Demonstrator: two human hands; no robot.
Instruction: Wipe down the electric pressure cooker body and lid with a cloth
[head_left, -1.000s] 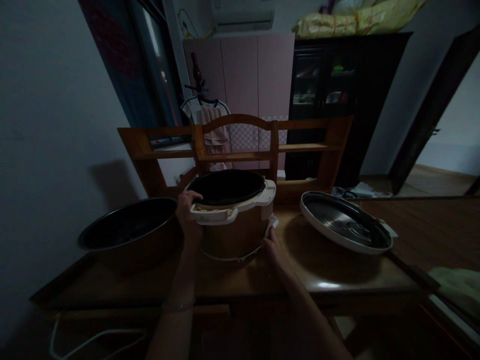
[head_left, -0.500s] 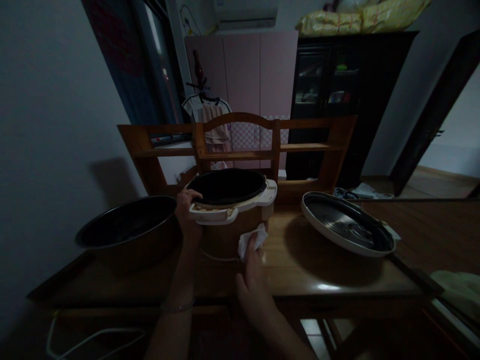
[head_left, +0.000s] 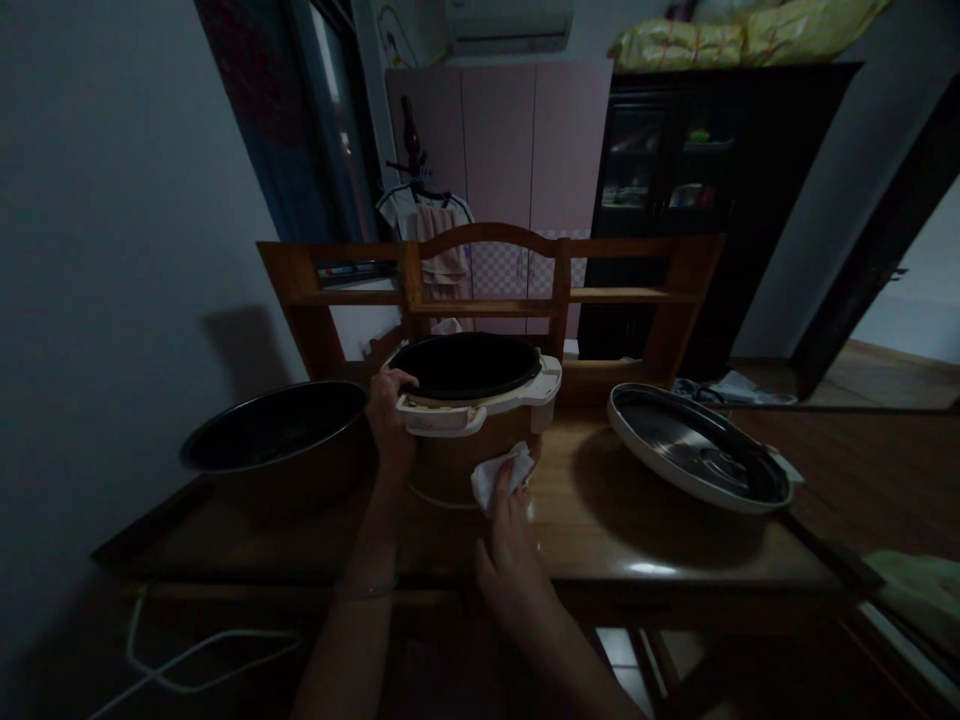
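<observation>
From here the right hand point(head_left: 517, 570) is bare, right forearm point(head_left: 566, 645) too; behind the left hand point(head_left: 390, 420) sits one slim bracelet point(head_left: 367, 591) (colour lost in this gloom).

Camera, one: head-worn, placed above the near side of a wooden desk point(head_left: 600, 515), facing forward and down. Near field: left hand point(head_left: 391, 418) and right hand point(head_left: 516, 565), reaching in from the bottom edge. Middle distance: open wooden shelf point(head_left: 491, 308) at the desk's back. Far field: pink wardrobe point(head_left: 496, 150), well beyond. Coverage: wide, pale wall point(head_left: 112, 250) at left to dark door point(head_left: 862, 255) at right.
</observation>
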